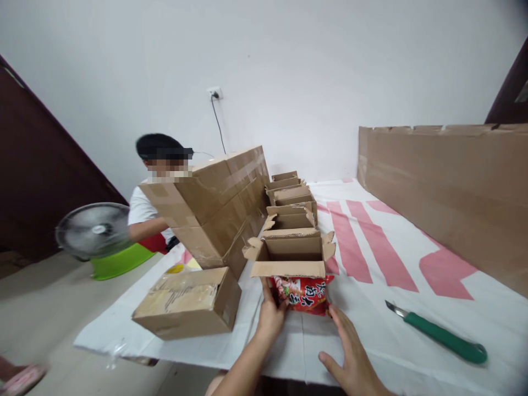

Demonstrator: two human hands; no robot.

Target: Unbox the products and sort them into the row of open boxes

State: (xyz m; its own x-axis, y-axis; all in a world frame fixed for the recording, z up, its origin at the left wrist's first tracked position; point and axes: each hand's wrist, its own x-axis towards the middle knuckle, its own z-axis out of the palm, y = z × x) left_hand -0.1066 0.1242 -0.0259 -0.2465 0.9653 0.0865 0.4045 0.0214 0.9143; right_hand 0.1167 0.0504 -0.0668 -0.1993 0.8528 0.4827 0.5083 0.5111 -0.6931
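Observation:
A red snack packet (304,295) lies on the white table cover just in front of an open small cardboard box (290,253). My left hand (270,314) grips the packet's left edge, thumb on top. My right hand (352,352) rests with its fingers spread; the fingertips touch the packet's right corner. Behind the open box runs a row of several more open small boxes (291,201).
A closed carton (190,301) lies left of my hands, with stacked large cartons (214,203) behind it. A green-handled knife (443,334) lies at the right. Flat cardboard (449,181) leans along the right side. Another person (154,198) sits at the left near a fan (93,230).

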